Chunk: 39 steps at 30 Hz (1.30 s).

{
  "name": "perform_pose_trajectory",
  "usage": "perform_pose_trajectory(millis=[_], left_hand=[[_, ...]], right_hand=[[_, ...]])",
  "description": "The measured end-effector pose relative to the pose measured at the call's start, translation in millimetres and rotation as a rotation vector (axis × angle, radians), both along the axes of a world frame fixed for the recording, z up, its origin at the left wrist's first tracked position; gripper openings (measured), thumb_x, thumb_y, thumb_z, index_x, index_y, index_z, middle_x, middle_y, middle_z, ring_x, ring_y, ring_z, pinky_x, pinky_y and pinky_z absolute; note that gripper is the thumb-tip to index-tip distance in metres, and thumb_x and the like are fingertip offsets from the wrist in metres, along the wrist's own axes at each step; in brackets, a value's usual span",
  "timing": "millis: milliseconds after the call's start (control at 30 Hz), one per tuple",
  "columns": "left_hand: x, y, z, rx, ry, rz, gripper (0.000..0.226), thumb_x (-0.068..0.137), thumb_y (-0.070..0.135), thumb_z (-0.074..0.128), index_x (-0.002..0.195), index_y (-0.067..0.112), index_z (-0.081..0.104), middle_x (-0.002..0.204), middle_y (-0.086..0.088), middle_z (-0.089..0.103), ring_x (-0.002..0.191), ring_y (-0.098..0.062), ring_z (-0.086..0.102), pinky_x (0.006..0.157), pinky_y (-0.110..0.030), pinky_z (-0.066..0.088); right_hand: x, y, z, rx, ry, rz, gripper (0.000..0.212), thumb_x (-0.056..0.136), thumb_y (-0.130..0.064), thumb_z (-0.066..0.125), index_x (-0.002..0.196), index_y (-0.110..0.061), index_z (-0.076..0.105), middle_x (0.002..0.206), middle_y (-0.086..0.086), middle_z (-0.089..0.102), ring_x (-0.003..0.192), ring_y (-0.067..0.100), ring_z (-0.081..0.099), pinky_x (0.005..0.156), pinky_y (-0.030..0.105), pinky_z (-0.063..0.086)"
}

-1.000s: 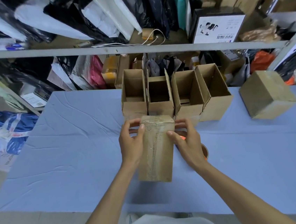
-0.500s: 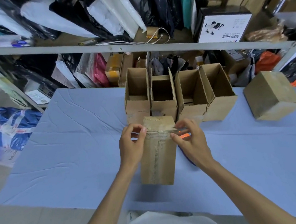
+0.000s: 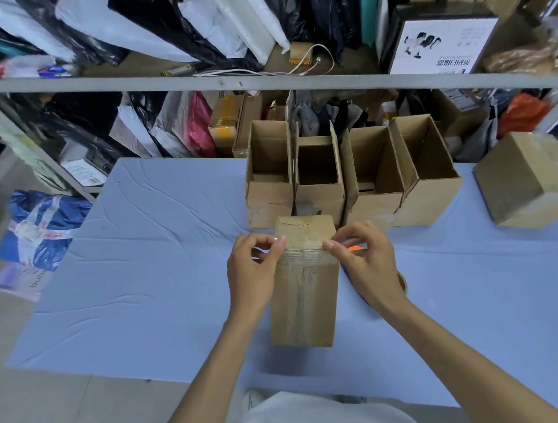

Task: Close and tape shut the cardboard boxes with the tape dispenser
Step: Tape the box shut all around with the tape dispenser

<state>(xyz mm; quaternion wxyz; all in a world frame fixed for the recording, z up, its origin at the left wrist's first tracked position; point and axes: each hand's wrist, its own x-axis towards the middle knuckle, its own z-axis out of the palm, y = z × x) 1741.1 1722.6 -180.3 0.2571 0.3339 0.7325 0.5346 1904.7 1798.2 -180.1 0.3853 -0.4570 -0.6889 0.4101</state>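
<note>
The person is sticking a clear tape strip [image 3: 304,256] across the cardboard box [image 3: 303,305], which is sitting in the middle of the blue table [image 3: 138,260]. The hands are staying apart. The left hand [image 3: 254,272] is pinching the strip at the box's 9 o'clock and the right hand [image 3: 367,260] at its 3 o'clock.

Next, the ends are likely needing a firm rub down the sides. The tape dispenser [image 3: 356,248] is peeking out behind the right hand, and four open boxes [image 3: 370,174] are waiting at 12 o'clock.

A second ago the thumbs were sitting at the box's far edge. Now they are lying lower, and the far end is showing more.
</note>
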Motion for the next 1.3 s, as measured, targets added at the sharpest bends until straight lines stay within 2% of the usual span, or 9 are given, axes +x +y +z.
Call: perform_pose_trajectory(millis=[200,367,533,700,800,867,1033,1167,1300], left_hand=[[1.5,2.0,1.7,-0.014,-0.016,-0.025,0.014,0.089,0.028,0.067,0.082,0.017,0.065,0.092,0.003,0.059,0.083,-0.01,0.058,0.065,-0.005,0.045],[3.6,3.9,3.5,0.011,-0.037,-0.041,0.01,0.089,0.027,0.066,0.082,0.021,0.063,0.093,0.005,0.06,0.082,-0.005,0.057,0.066,-0.007,0.046],[5.0,6.4,4.7,0.056,-0.037,-0.044,0.01,0.089,0.024,0.067,0.08,0.021,0.064,0.091,0.009,0.059,0.081,0.001,0.055,0.068,-0.009,0.046],[8.4,2.2,-3.1,0.055,0.006,-0.02,0.013,0.087,0.018,0.069,0.076,0.017,0.063,0.087,0.005,0.057,0.073,0.001,0.054,0.067,-0.01,0.045],[6.8,-0.2,-6.2,0.046,0.028,0.017,0.016,0.085,0.015,0.071,0.072,0.019,0.062,0.085,0.005,0.057,0.072,0.0,0.055,0.064,-0.009,0.045],[5.5,-1.0,-6.3,0.038,0.034,0.028,0.018,0.084,0.015,0.072,0.071,0.022,0.061,0.084,0.007,0.058,0.072,0.001,0.056,0.064,-0.008,0.045],[2.9,-0.9,-4.4,0.023,0.026,0.047,0.015,0.084,0.023,0.073,0.072,0.024,0.064,0.084,0.009,0.061,0.074,0.002,0.059,0.065,-0.008,0.045],[1.8,2.9,-2.8,-0.02,0.023,0.048,0.005,0.084,0.025,0.073,0.081,0.025,0.069,0.087,0.007,0.065,0.076,-0.001,0.061,0.068,-0.012,0.049],[1.5,5.5,-0.6,-0.058,-0.039,0.055,0.002,0.083,0.024,0.073,0.083,0.023,0.072,0.085,0.007,0.067,0.077,-0.006,0.061,0.062,-0.007,0.045]], right_hand=[[2.8,2.0,1.5,-0.118,0.067,-0.037,0.012,0.078,-0.024,0.078,0.077,-0.018,0.068,0.088,-0.008,0.063,0.082,0.008,0.062,0.067,0.032,0.057],[3.4,2.9,6.4,-0.175,0.106,-0.066,0.011,0.076,-0.022,0.079,0.075,-0.018,0.07,0.083,-0.002,0.067,0.078,0.014,0.064,0.068,0.04,0.057],[5.7,2.5,10.6,-0.057,0.118,-0.044,0.007,0.08,-0.017,0.076,0.076,-0.017,0.069,0.082,-0.002,0.065,0.08,0.011,0.061,0.067,0.026,0.052],[4.3,-3.3,3.4,-0.059,0.082,-0.032,0.011,0.083,-0.01,0.072,0.075,-0.014,0.064,0.086,-0.002,0.059,0.081,0.014,0.059,0.068,0.029,0.051],[2.0,-5.6,1.8,-0.067,0.04,-0.042,0.016,0.083,-0.016,0.072,0.072,-0.019,0.061,0.087,-0.005,0.057,0.081,0.005,0.057,0.066,0.013,0.045],[0.5,-3.7,2.9,-0.074,0.0,-0.051,0.017,0.082,-0.019,0.072,0.071,-0.021,0.061,0.087,-0.004,0.057,0.081,0.001,0.055,0.067,0.011,0.044],[0.4,4.8,6.2,-0.165,-0.001,-0.019,0.016,0.082,-0.025,0.074,0.074,-0.017,0.063,0.085,0.001,0.061,0.079,0.017,0.06,0.069,0.038,0.054],[-0.7,8.4,8.9,-0.206,0.0,-0.024,0.016,0.08,-0.025,0.075,0.072,-0.016,0.064,0.081,0.009,0.065,0.072,0.026,0.063,0.069,0.045,0.056],[-1.6,7.3,9.8,-0.237,0.006,-0.049,0.014,0.081,-0.024,0.074,0.074,-0.015,0.066,0.084,0.011,0.067,0.078,0.029,0.064,0.072,0.05,0.055]])
